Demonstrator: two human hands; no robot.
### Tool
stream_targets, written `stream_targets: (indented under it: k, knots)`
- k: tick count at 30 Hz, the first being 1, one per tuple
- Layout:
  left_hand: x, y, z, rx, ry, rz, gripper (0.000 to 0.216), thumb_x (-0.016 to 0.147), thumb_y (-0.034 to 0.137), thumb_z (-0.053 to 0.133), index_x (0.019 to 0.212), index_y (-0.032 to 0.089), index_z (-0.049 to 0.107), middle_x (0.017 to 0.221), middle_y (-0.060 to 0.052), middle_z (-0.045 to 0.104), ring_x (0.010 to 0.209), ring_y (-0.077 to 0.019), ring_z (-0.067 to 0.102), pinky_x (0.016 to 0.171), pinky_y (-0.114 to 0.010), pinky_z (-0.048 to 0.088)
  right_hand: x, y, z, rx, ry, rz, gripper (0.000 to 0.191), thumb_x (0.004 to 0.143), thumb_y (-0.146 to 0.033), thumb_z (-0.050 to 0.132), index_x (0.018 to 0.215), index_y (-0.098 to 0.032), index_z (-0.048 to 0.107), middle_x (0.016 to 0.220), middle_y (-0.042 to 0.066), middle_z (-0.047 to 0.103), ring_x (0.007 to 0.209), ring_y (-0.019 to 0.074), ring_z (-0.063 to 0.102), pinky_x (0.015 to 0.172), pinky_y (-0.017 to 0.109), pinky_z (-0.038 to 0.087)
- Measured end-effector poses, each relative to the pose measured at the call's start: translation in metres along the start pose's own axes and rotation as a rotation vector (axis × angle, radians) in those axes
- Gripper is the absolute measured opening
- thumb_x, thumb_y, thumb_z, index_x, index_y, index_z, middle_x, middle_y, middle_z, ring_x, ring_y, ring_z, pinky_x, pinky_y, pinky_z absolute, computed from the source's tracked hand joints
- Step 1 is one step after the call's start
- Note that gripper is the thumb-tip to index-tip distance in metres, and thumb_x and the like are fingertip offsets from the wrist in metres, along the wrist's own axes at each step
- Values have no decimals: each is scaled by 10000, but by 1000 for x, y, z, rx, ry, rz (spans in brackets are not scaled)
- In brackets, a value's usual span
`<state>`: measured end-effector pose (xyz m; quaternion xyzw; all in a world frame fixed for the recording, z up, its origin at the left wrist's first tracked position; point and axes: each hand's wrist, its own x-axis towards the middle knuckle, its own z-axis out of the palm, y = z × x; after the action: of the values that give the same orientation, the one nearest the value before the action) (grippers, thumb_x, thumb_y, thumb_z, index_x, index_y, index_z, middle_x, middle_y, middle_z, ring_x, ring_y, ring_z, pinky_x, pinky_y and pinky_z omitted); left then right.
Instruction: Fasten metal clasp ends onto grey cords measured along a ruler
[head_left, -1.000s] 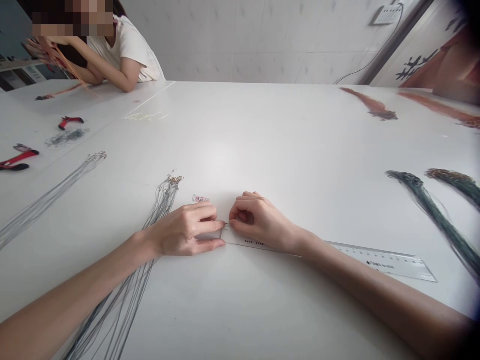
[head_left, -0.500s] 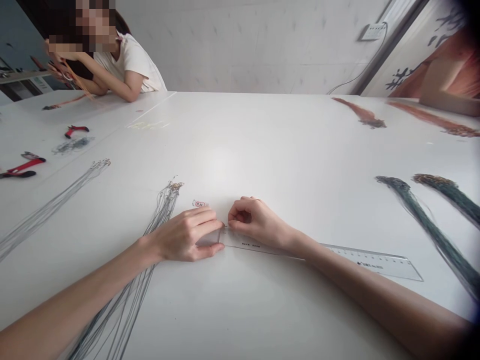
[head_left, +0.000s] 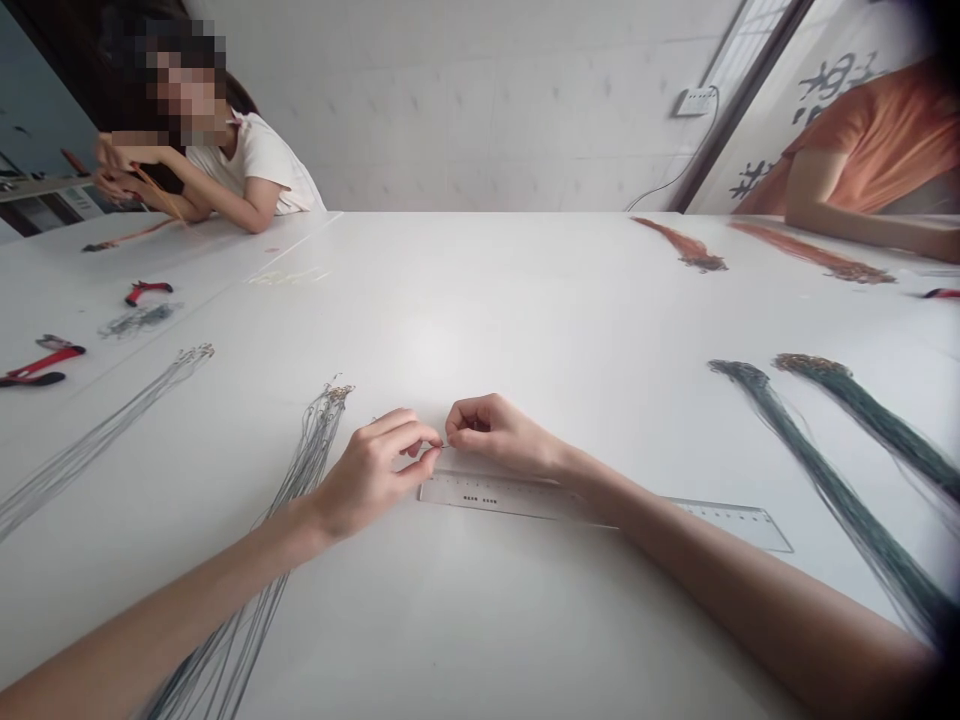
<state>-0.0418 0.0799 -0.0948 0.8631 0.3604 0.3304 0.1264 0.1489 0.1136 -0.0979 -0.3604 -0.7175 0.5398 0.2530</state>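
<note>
My left hand [head_left: 386, 455] is closed in a pinch, thumb against fingers, just above the left end of a clear ruler [head_left: 517, 497]. Facing it, my right hand [head_left: 499, 435] is curled with its fingertips pinched together. A short bit of thin dark strand [head_left: 445, 446] shows between the two pinches; the fingers hide the rest of it. The ruler lies flat on the table, partly covered by my right forearm. Beside and under my left forearm runs a bundle of thin grey-green cords [head_left: 311, 455] with small curled, gold-coloured ends.
Another grey cord bundle [head_left: 112, 430] lies at left, near red-handled pliers [head_left: 46, 365], a second pair [head_left: 146, 290] and a loose tangle [head_left: 139, 320]. Dark green bundles [head_left: 795, 440] lie at right, orange bundles [head_left: 686, 245] behind. Two people sit across the white table [head_left: 480, 300].
My left hand has lifted off the ruler's end and closed from spread fingers into a pinch. My right hand stays pinched close by. The view has tilted up and turned slightly right.
</note>
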Motion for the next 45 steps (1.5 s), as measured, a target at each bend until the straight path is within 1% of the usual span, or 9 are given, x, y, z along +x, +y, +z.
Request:
stream_targets:
  k: [5,8,12,16,19,24,32,39,45]
  knots:
    - [10,4,8,14,57,7,118,799,98,507,714,160,561,621,39,403,557,-71,406,499,-174,348,0,7,-9,85,5,-34,119,752,-241,489,685,-145,507,635,-43,413,576,77,319,545,228,247]
    - [12,2,13,13,131,14,107,792,98,516,728,163,571,607,42,391,554,-74,401,503,-177,358,0,8,-10,108,-4,-33,116,752,-230,499,673,-145,499,631,-44,410,577,77,320,546,230,240]
    - [9,-1,16,7,169,26,89,783,85,539,758,164,573,611,43,398,556,-74,398,508,-179,366,-1,6,-11,142,-17,-10,136,764,-234,511,662,-148,482,606,-50,394,553,71,306,526,227,230]
    - [6,-1,15,6,199,76,100,790,73,535,758,161,569,612,41,405,547,-73,398,494,-185,354,-1,5,-14,205,-74,24,137,764,-221,536,659,-145,489,567,-57,386,516,60,301,488,215,224]
    - [4,-1,15,12,207,110,110,800,71,528,751,166,558,606,40,422,539,-74,397,491,-189,353,-1,3,-14,329,-131,78,124,750,-205,543,654,-143,494,566,-51,419,501,56,333,453,200,235]
    - [3,-1,16,34,238,224,125,809,58,526,776,179,531,628,35,488,520,-75,386,480,-198,356,-2,0,-13,461,-212,130,139,732,-168,518,607,-137,466,565,-41,436,483,47,349,419,179,238]
    - [4,2,18,72,271,358,147,801,24,528,777,168,513,598,37,497,527,-79,380,505,-207,385,-3,1,-13,421,-245,152,177,732,-187,521,583,-135,440,541,-40,387,498,52,320,439,176,234]
    - [4,2,19,40,284,400,160,769,-10,552,746,142,508,575,21,510,526,-78,356,498,-216,371,-3,3,-14,465,-318,150,154,728,-168,526,598,-126,456,556,-37,400,508,50,335,460,174,262]
    - [3,3,20,44,291,436,176,756,-24,544,755,146,498,566,26,496,534,-83,353,496,-221,367,-4,3,-13,529,-389,187,161,745,-140,504,594,-127,450,530,-43,393,471,43,310,435,173,243]
